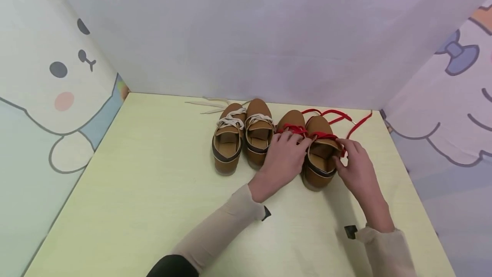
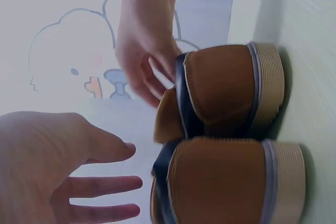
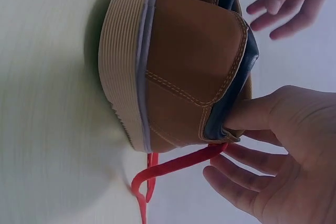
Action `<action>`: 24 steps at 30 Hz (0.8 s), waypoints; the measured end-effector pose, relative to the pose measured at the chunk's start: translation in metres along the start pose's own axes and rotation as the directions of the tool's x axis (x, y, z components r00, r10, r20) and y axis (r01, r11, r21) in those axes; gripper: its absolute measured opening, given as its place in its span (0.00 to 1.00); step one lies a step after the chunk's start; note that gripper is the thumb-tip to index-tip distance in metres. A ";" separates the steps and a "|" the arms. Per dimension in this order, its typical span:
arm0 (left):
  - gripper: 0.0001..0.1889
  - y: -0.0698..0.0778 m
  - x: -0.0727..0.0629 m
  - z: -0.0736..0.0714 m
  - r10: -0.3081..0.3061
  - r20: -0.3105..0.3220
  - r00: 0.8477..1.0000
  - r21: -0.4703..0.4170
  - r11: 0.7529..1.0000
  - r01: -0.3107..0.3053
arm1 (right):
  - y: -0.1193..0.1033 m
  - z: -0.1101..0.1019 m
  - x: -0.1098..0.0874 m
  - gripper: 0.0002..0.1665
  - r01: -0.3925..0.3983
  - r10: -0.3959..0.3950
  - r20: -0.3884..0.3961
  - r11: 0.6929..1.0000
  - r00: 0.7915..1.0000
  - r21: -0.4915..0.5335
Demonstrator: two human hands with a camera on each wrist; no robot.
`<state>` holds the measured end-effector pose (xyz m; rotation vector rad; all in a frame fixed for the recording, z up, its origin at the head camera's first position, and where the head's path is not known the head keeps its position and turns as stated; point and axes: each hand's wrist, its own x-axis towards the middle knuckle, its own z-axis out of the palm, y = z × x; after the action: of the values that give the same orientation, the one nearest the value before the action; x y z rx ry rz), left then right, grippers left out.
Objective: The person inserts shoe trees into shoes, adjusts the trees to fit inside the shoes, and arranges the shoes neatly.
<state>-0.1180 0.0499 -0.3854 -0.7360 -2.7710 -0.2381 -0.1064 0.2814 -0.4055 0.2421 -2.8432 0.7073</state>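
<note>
Two brown shoes with red laces stand side by side, toes pointing away. My right hand [image 1: 357, 168] pinches the side of the right red-laced shoe [image 1: 317, 179]. In the right wrist view its thumb reaches inside the dark collar, while the fingers lie outside by the red lace [image 3: 181, 162]. Over the left red-laced shoe [image 1: 291, 119] hovers my left hand [image 1: 283, 157], hiding much of it. The left wrist view shows that hand's thumb and fingers [image 2: 107, 184] extended beside the shoe's opening, with nothing between them.
To the left stand two similar brown shoes [image 1: 226, 166] with white laces [image 1: 232, 119]. Loose red lace ends trail behind the pair at right. The pale yellow table [image 1: 134, 191] meets a plain back wall [image 1: 246, 33], with cartoon-printed walls on both sides.
</note>
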 end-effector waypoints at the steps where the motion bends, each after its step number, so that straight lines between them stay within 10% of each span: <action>1: 0.16 -0.003 -0.004 -0.002 -0.002 -0.008 1.000 -0.002 1.000 0.002 | 0.000 -0.001 -0.001 0.33 0.001 -0.001 -0.002 1.000 1.000 -0.003; 24: 0.15 -0.080 -0.061 -0.030 -0.096 -0.213 0.972 -0.059 0.995 0.086 | 0.010 -0.009 -0.030 0.31 -0.005 0.003 -0.037 0.998 0.999 -0.059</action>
<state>-0.1009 -0.0536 -0.3825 -0.5586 -2.6027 -0.3826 -0.0778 0.2977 -0.4090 0.2121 -2.8251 0.6213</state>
